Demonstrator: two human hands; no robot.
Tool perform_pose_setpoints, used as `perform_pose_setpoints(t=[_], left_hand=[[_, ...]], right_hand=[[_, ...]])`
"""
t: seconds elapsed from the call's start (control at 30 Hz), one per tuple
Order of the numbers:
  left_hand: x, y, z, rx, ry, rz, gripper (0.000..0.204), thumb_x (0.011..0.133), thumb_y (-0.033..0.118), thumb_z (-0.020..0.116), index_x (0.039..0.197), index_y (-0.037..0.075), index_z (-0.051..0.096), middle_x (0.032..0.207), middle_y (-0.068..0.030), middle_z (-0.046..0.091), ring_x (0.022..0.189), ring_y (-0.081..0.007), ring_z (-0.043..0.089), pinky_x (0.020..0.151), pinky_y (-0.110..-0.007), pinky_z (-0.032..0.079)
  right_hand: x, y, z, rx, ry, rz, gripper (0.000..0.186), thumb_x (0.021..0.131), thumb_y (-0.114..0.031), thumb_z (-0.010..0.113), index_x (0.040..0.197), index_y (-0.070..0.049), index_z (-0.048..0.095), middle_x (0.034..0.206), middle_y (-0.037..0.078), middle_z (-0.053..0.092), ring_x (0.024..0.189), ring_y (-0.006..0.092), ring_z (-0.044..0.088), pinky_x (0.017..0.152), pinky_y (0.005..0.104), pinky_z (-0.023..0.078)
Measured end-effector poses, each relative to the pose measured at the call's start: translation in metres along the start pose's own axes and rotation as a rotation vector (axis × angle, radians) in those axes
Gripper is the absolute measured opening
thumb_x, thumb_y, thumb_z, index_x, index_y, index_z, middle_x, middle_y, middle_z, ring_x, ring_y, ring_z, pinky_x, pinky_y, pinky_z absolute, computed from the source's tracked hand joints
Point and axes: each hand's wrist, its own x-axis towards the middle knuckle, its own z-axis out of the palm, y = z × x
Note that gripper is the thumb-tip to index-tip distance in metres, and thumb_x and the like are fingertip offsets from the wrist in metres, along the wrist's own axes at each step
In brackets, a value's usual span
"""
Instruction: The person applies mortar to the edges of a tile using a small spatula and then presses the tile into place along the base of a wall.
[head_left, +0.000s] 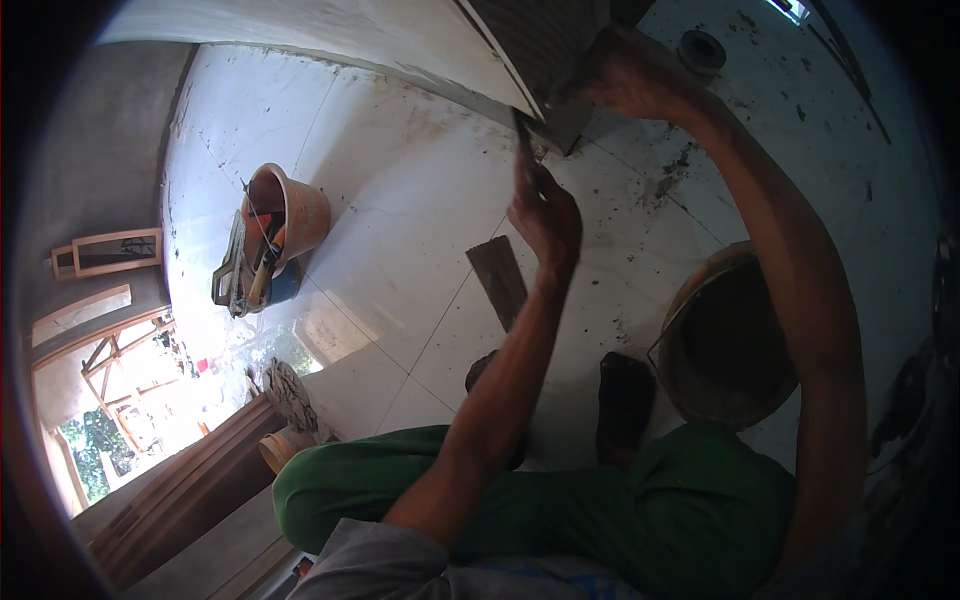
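My left hand (547, 218) is closed around a thin, flat, dark strip-like tool (524, 132), held low at the end of a plastered wall (420, 50). The tool's exact kind does not show. Higher on the same wall end, my right hand (628, 78) reaches in with bent fingers. Its fingertips lie in shadow against the dark wall face, and I cannot see what they hold. A flat wooden board (497, 280) lies on the tiled floor just below my left hand. Under my right forearm stands a bucket (690, 385) with a dark inside.
A pinkish bucket (308, 215) stands to the left, with tools and a handsaw (265, 272) beside it. A dark round ring-like object (702, 53) sits at the far right. Long wooden planks (185, 480) lie at lower left by a bright opening. Crumbs of debris dot the white tiles (420, 310).
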Motion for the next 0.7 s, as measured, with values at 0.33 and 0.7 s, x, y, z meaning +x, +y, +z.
perform_pose_setpoints(t=[0.33,0.7], left_hand=[[-0.086,0.006,-0.031,-0.131,-0.149,-0.437,0.025,0.104,0.016,0.058,0.115,-0.005,0.063,0.069,-0.0122,0.063,0.061,-0.0198,0.058,0.064,-0.036,0.048],[-0.081,-0.051,-0.03,-1.11,-0.447,-0.704,0.023,0.098,0.005,0.058,0.118,-0.005,0.064,0.116,-0.0114,0.071,0.104,-0.0238,0.072,0.096,-0.044,0.058]], right_hand=[[-0.003,-0.022,-0.023,0.05,0.004,0.149,0.015,0.088,-0.028,0.075,0.095,-0.017,0.083,0.078,0.011,0.074,0.073,0.0325,0.073,0.069,0.0442,0.059],[0.002,-0.044,-0.036,0.122,0.017,0.348,0.026,0.089,-0.041,0.078,0.085,-0.016,0.083,0.074,0.013,0.073,0.071,0.0362,0.073,0.066,0.0483,0.058]])
